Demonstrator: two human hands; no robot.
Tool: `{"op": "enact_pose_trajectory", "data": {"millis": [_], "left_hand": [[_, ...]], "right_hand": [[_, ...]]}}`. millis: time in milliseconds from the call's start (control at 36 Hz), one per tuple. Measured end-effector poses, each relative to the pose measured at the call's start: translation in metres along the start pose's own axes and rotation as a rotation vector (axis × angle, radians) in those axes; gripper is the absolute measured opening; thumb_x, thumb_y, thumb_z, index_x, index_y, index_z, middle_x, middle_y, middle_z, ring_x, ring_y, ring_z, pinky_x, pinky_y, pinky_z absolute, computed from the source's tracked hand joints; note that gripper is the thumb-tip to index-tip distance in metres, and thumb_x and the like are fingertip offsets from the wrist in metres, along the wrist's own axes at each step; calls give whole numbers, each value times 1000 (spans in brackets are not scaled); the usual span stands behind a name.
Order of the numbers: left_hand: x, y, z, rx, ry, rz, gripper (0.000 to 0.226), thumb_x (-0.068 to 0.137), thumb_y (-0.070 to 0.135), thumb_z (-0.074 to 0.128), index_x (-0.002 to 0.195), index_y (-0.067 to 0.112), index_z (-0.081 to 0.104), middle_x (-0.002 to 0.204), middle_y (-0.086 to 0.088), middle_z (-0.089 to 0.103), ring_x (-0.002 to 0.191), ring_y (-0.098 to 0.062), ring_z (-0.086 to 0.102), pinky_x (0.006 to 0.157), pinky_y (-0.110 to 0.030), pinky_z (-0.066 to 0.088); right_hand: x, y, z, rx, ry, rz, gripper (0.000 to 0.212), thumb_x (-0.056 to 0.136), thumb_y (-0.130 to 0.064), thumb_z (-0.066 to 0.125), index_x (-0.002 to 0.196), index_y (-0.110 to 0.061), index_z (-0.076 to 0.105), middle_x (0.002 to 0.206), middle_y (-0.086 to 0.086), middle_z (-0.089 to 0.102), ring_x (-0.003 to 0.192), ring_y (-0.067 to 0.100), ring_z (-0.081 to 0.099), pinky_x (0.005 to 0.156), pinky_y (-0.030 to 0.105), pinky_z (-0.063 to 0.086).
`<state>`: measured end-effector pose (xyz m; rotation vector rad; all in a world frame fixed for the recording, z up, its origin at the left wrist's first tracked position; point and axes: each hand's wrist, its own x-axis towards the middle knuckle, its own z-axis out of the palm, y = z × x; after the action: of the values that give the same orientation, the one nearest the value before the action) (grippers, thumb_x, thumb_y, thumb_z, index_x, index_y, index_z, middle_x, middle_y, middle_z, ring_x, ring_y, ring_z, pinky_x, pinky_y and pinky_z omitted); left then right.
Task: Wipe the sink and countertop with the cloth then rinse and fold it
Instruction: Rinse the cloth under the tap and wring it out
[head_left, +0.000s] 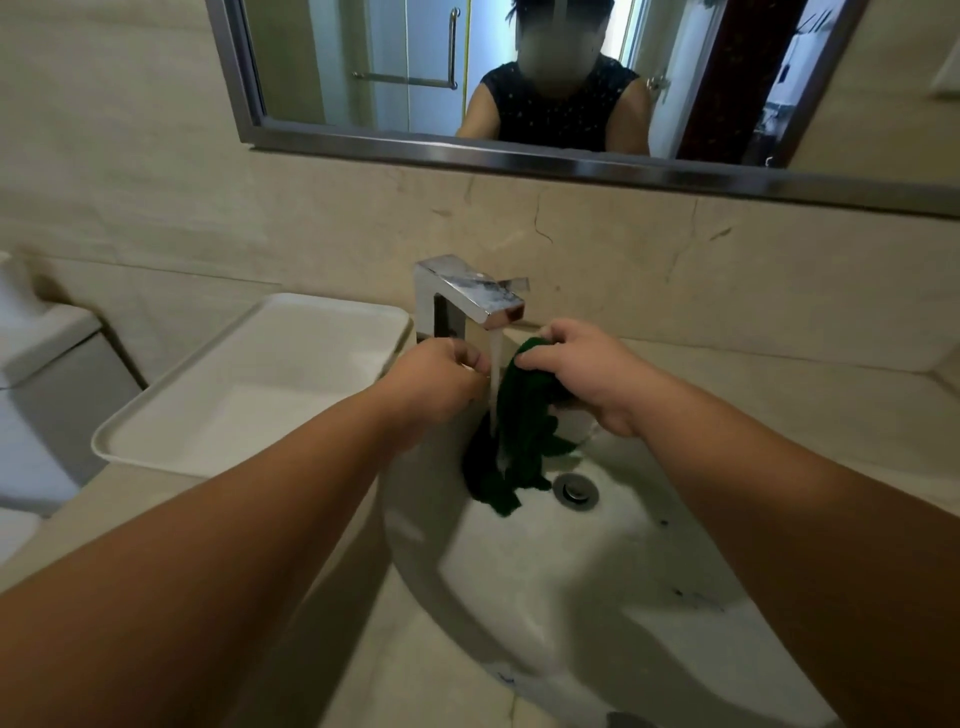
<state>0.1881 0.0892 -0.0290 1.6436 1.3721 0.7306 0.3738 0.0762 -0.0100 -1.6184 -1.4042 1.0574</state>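
Your forearms come in from 6 o'clock over the sink (597, 597). Right hand (587, 374) clenched on the green cloth (519, 441), which hangs from the grip toward 7 o'clock into the basin under the faucet (467, 296) stream. Left hand (441, 379) closed at 9 o'clock of the stream; can't tell if it grips cloth. Drain (575, 488) just beside the cloth's lower end. White tray (156, 447) on the countertop (779, 374) at 9 o'clock; bare counter at 3.

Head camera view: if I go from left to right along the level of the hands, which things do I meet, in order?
White tray → left hand → water stream → green cloth → right hand.
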Motion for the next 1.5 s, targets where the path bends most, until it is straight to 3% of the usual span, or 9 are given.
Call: {"op": "enact_pose_trajectory", "data": {"millis": [111,278,417,667,778,1000,1278,1361,1500], "left_hand": [[-3,0,3,-91,-184,-42,37,85,16,82,120,20,70,113,-6,76,109,-25,70,100,-46,57],[3,-6,11,-180,-216,-62,44,84,12,82,124,24,67,110,-3,78,104,-25,73,93,-40,56],[6,-7,13,-78,-210,-87,89,57,23,94,138,28,57,119,-2,75,111,-29,70,105,-49,54],[3,-12,21,2,-177,-131,39,89,24,81,126,18,72,112,-6,77,101,-25,74,100,-41,58],[1,-6,16,-52,-160,-155,30,92,28,78,119,19,68,108,-8,76,94,-24,74,75,-34,59],[2,-8,18,-103,-195,-104,21,95,18,74,115,15,70,107,-15,77,98,-31,76,94,-47,62],[-1,12,25,-723,-101,-52,42,103,1,50,139,20,62,128,-15,71,116,-34,70,94,-44,60],[-3,14,29,-802,-72,-90,42,104,3,47,140,21,58,129,-18,68,117,-36,67,97,-51,57],[-6,15,36,-944,8,-150,42,104,1,45,141,19,53,128,-19,67,115,-36,66,92,-48,57]], "right_hand": [[-3,-5,6,158,-30,34,14,82,-11,71,94,-17,66,100,19,72,94,36,71,62,33,52],[-9,-7,3,378,-124,26,32,92,1,53,118,-5,72,115,25,74,97,29,73,77,38,60],[-9,-6,2,572,-156,68,32,99,-4,49,123,-7,70,122,25,72,113,40,70,100,51,56],[-7,-8,5,935,-71,161,31,100,-17,49,116,2,68,94,18,74,85,30,71,84,43,58],[-2,-7,-7,1020,99,164,25,98,-18,54,113,-1,65,100,18,69,94,34,68,85,46,58],[7,16,-32,867,283,179,22,98,-15,57,115,-2,63,113,18,70,103,33,71,94,52,59],[-17,49,-16,93,-22,342,21,99,-18,56,114,-9,68,98,12,76,71,20,76,73,43,65],[-15,55,-5,348,-150,421,34,100,-33,52,119,-11,68,108,11,74,74,27,76,72,47,61],[-9,64,19,660,-284,482,73,94,-77,34,135,-26,65,135,15,67,121,49,63,100,65,50]]}}
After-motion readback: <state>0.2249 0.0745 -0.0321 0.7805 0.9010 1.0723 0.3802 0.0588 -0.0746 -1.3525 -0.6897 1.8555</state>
